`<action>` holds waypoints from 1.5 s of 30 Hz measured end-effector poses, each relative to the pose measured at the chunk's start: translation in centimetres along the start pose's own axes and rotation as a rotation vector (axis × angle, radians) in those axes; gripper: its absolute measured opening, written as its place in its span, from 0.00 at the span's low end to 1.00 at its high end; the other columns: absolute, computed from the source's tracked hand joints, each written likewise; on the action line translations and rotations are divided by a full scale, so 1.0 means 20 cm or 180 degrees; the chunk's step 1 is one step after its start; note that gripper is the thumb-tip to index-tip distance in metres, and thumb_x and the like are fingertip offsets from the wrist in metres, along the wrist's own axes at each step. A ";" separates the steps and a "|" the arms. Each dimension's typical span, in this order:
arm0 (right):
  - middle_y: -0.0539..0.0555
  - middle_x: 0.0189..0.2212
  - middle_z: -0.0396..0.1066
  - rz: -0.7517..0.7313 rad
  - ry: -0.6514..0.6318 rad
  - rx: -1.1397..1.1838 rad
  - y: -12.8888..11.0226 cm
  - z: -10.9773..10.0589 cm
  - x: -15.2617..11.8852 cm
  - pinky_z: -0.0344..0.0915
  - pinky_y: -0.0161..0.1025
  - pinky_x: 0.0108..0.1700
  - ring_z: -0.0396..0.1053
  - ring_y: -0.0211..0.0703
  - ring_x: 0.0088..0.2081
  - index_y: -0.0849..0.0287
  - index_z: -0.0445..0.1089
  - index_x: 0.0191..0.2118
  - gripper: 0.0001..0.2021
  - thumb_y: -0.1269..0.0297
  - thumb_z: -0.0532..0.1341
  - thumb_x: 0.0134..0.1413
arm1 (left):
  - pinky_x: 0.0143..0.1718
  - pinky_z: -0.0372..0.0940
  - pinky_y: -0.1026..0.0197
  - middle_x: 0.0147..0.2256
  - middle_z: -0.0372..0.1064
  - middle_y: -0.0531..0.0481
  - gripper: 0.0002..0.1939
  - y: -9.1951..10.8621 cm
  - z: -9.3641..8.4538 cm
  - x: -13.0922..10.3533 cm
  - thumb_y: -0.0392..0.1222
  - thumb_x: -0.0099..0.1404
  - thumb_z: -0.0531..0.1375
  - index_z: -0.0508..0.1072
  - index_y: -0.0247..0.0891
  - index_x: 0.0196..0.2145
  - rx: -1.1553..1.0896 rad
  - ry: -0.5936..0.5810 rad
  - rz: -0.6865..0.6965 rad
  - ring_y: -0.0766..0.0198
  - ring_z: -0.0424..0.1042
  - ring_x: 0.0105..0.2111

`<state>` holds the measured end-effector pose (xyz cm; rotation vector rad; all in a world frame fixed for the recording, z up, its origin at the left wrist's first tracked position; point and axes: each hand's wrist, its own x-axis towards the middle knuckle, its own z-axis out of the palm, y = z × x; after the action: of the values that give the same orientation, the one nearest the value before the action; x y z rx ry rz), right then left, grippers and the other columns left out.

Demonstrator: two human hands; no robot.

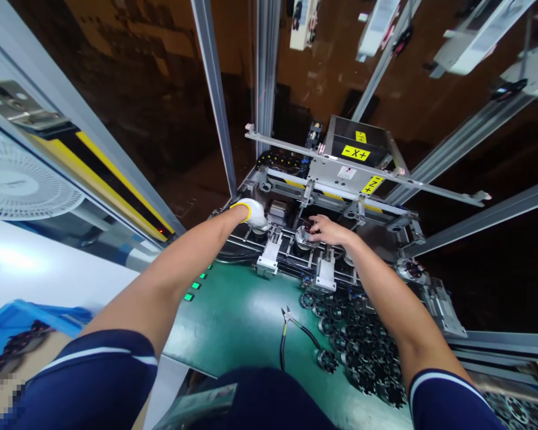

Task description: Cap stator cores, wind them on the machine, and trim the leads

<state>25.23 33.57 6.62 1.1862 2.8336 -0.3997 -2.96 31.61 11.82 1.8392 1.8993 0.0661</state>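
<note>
My left hand (254, 214), in a white glove with a yellow cuff, rests over a round metal part (259, 230) in the left station of the machine. Its fingers point down and away, so their grip is hidden. My bare right hand (327, 230) reaches to a second station. There its bent fingers and thumb close around the edge of a round silver motor part (303, 237) with dark windings on top. Silver clamp blocks (269, 258) stand just in front of these stations.
Diagonal cutters (287, 319) with dark handles lie open on the green mat (233, 322). Many black round cores (363, 346) are heaped at the right. A metal crossbar (367, 167) spans behind my hands. A fan (22, 179) and a blue bin (40, 316) stand left.
</note>
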 end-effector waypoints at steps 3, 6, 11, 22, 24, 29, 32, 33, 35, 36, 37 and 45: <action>0.63 0.67 0.58 -0.0291 0.0341 0.0124 -0.20 -0.04 -0.15 0.53 0.63 0.70 0.53 0.61 0.70 0.64 0.78 0.44 0.12 0.60 0.61 0.67 | 0.60 0.63 0.48 0.54 0.75 0.42 0.13 -0.05 -0.04 -0.23 0.50 0.62 0.67 0.81 0.39 0.40 0.0247 -0.0132 0.0344 0.46 0.71 0.57; 0.62 0.72 0.49 -0.0447 0.0622 0.0230 -0.55 0.15 -0.40 0.49 0.64 0.72 0.43 0.58 0.74 0.64 0.76 0.47 0.13 0.63 0.58 0.69 | 0.65 0.56 0.56 0.65 0.65 0.52 0.10 -0.19 0.04 -0.57 0.47 0.62 0.64 0.83 0.47 0.40 0.0279 -0.0279 0.0906 0.48 0.64 0.64; 0.67 0.67 0.60 -0.0567 0.0290 0.0404 -1.06 0.76 -0.66 0.65 0.59 0.64 0.55 0.59 0.70 0.64 0.77 0.41 0.06 0.69 0.62 0.64 | 0.62 0.63 0.53 0.61 0.70 0.48 0.14 -0.41 0.49 -1.01 0.41 0.57 0.67 0.84 0.50 0.42 0.0523 -0.0770 0.1148 0.47 0.69 0.60; 0.63 0.65 0.64 0.0031 0.0379 0.0304 -0.99 0.67 -0.74 0.63 0.54 0.66 0.58 0.56 0.69 0.60 0.74 0.54 0.16 0.65 0.66 0.61 | 0.58 0.64 0.45 0.60 0.67 0.33 0.19 -0.21 0.67 -1.07 0.46 0.69 0.57 0.75 0.38 0.54 0.1325 0.0198 0.0879 0.41 0.69 0.59; 0.63 0.66 0.63 0.0306 0.0510 0.0158 -0.76 0.47 -0.90 0.58 0.56 0.69 0.54 0.56 0.70 0.60 0.74 0.55 0.16 0.69 0.63 0.62 | 0.56 0.65 0.46 0.56 0.70 0.36 0.28 0.01 0.51 -0.95 0.55 0.71 0.54 0.66 0.40 0.64 0.1295 0.0325 0.1102 0.44 0.71 0.55; 0.75 0.65 0.59 0.1605 0.0643 -0.0286 0.02 0.02 -1.28 0.52 0.73 0.65 0.46 0.74 0.71 0.70 0.76 0.50 0.16 0.79 0.58 0.57 | 0.50 0.69 0.46 0.56 0.70 0.32 0.40 0.75 0.38 -0.54 0.64 0.69 0.52 0.55 0.36 0.70 0.1257 -0.0101 0.1539 0.41 0.74 0.53; 0.76 0.68 0.53 0.2178 0.0443 -0.0352 0.37 -0.07 -1.38 0.54 0.76 0.62 0.40 0.80 0.71 0.69 0.76 0.51 0.20 0.83 0.60 0.52 | 0.49 0.70 0.49 0.54 0.72 0.36 0.35 1.06 0.49 -0.32 0.64 0.69 0.54 0.64 0.39 0.64 0.1262 -0.0381 0.1623 0.49 0.75 0.50; 0.73 0.69 0.51 0.2271 0.0334 -0.0323 0.45 -0.07 -1.39 0.55 0.74 0.62 0.40 0.78 0.72 0.66 0.76 0.52 0.21 0.83 0.61 0.52 | 0.49 0.70 0.49 0.54 0.72 0.37 0.34 1.13 0.54 -0.27 0.64 0.69 0.56 0.66 0.39 0.62 0.1279 -0.0428 0.1595 0.51 0.75 0.49; 0.65 0.71 0.49 0.2362 0.0102 -0.0231 0.58 -0.04 -1.38 0.57 0.70 0.64 0.40 0.73 0.72 0.60 0.75 0.54 0.22 0.79 0.65 0.52 | 0.49 0.71 0.47 0.54 0.71 0.39 0.32 1.21 0.61 -0.20 0.63 0.68 0.59 0.69 0.37 0.59 0.1321 -0.0437 0.1504 0.52 0.74 0.49; 0.62 0.72 0.49 0.2383 -0.0007 -0.0183 0.62 -0.01 -1.37 0.56 0.69 0.65 0.41 0.71 0.73 0.59 0.74 0.55 0.22 0.76 0.66 0.54 | 0.50 0.71 0.46 0.54 0.71 0.39 0.31 1.23 0.64 -0.18 0.63 0.68 0.59 0.70 0.37 0.58 0.1340 -0.0410 0.1459 0.52 0.74 0.50; 0.60 0.72 0.49 0.2394 -0.0107 -0.0138 0.67 0.01 -1.36 0.55 0.69 0.66 0.42 0.69 0.72 0.58 0.73 0.56 0.21 0.72 0.68 0.56 | 0.50 0.70 0.46 0.55 0.70 0.39 0.30 1.24 0.66 -0.16 0.63 0.68 0.59 0.71 0.37 0.57 0.1354 -0.0373 0.1427 0.52 0.73 0.50; 0.59 0.69 0.56 0.2263 -0.0494 0.0256 0.84 0.05 -1.28 0.53 0.66 0.68 0.53 0.61 0.69 0.58 0.70 0.58 0.19 0.60 0.66 0.63 | 0.52 0.69 0.45 0.56 0.69 0.39 0.26 1.28 0.72 -0.11 0.60 0.68 0.60 0.73 0.36 0.52 0.1466 -0.0499 0.1351 0.52 0.72 0.52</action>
<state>55.09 26.75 5.50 1.9477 2.0870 -0.5198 26.10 27.60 9.23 2.4472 1.4711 -0.3928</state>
